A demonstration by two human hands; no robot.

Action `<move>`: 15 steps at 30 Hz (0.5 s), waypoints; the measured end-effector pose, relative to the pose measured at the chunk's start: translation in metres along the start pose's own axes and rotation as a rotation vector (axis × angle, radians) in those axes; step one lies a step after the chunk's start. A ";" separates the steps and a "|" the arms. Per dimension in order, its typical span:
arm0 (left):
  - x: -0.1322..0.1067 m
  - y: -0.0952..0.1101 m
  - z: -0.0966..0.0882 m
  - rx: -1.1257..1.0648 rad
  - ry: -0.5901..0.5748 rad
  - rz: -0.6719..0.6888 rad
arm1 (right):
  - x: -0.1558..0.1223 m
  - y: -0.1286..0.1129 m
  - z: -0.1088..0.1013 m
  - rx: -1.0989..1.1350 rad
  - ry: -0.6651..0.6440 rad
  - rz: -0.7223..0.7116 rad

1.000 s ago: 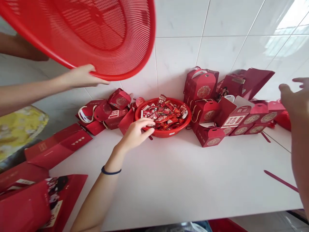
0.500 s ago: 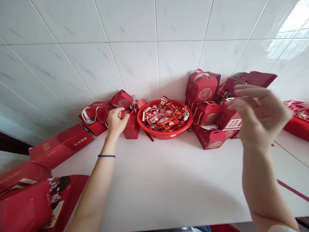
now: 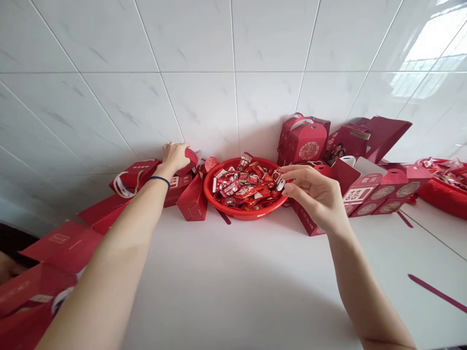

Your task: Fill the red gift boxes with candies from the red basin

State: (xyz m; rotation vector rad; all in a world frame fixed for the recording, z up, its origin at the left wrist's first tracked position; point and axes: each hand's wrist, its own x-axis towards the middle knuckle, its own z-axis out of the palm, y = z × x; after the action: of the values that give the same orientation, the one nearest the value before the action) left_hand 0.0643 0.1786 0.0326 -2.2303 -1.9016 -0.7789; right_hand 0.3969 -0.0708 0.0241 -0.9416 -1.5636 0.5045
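My left hand [image 3: 175, 155] reaches to the back of the white counter and closes over a small red gift box [image 3: 190, 159] against the tiled wall, left of the red bowl of wrapped candies [image 3: 245, 187]. A dark band circles that wrist. My right hand [image 3: 314, 194] hovers at the bowl's right rim, fingers spread and slightly curled, holding nothing. Just behind and under it lie more small red gift boxes [image 3: 368, 192].
Folded red boxes [image 3: 302, 137] and red paper bags [image 3: 379, 131] stand against the wall at the right. Flat red cartons [image 3: 62, 240] lie along the left edge. A second red basin [image 3: 443, 194] sits far right. A loose red strip [image 3: 436, 291] lies on the counter.
The big red basket and the other person's arm have left the view. My left hand moved from the bowl to the box at the wall. My right hand came down to the bowl's right rim.
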 end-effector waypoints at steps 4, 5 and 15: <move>-0.009 0.013 -0.031 0.041 0.013 -0.102 | 0.004 0.003 -0.006 0.021 0.057 0.073; -0.013 0.018 -0.042 -0.001 0.046 -0.110 | 0.005 0.003 -0.007 0.019 0.059 0.078; -0.125 0.096 -0.133 -0.616 -0.013 0.435 | 0.004 0.000 -0.002 -0.047 0.021 0.046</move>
State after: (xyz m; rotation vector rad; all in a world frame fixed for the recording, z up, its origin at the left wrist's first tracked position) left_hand 0.1038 -0.0059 0.1147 -2.8395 -1.1906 -1.3989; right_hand 0.3992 -0.0684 0.0268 -1.0171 -1.5436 0.4903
